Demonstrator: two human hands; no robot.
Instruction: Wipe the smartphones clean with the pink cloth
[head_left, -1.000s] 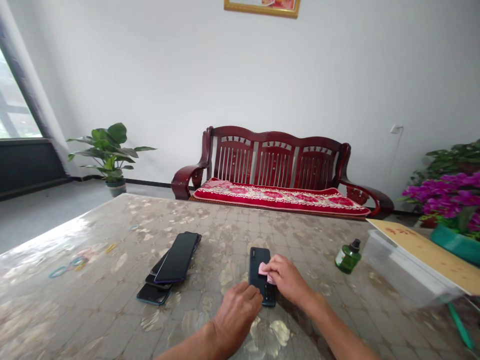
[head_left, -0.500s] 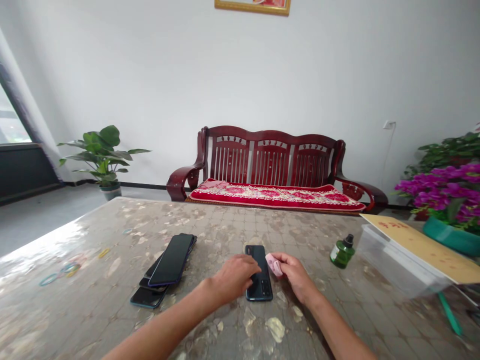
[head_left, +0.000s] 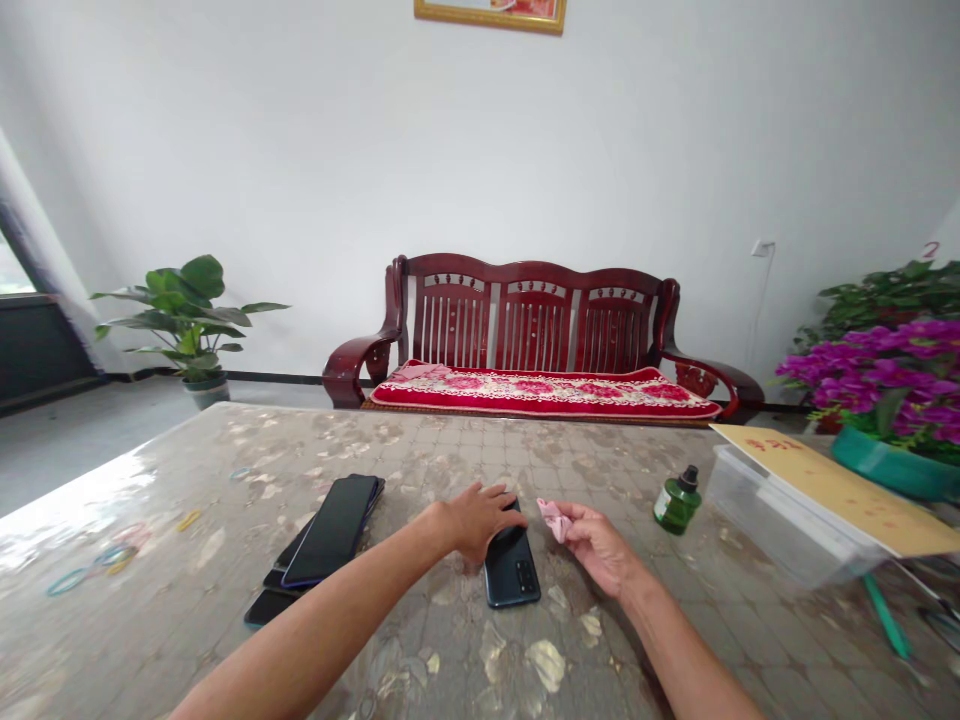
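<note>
A dark phone [head_left: 512,570] lies back side up on the table [head_left: 420,470], camera end toward me. My left hand [head_left: 478,520] rests on its far end, fingers curled over the top edge. My right hand [head_left: 596,545] is just right of the phone and pinches a small crumpled pink cloth [head_left: 556,519] in its fingertips, lifted a little off the table. A stack of several dark phones [head_left: 322,535] lies to the left, the top one screen up.
A small green bottle [head_left: 677,500] stands at the right. Beyond it sit a clear plastic box [head_left: 780,520] with a tan board [head_left: 832,485] on it, and purple flowers [head_left: 877,375]. Rubber bands [head_left: 90,565] lie at far left. A red wooden bench [head_left: 532,340] stands behind.
My left hand moved from the phone's near end to its far end. My right hand lifted the pink cloth off the phone and drew it to the right. The camera turned slightly right.
</note>
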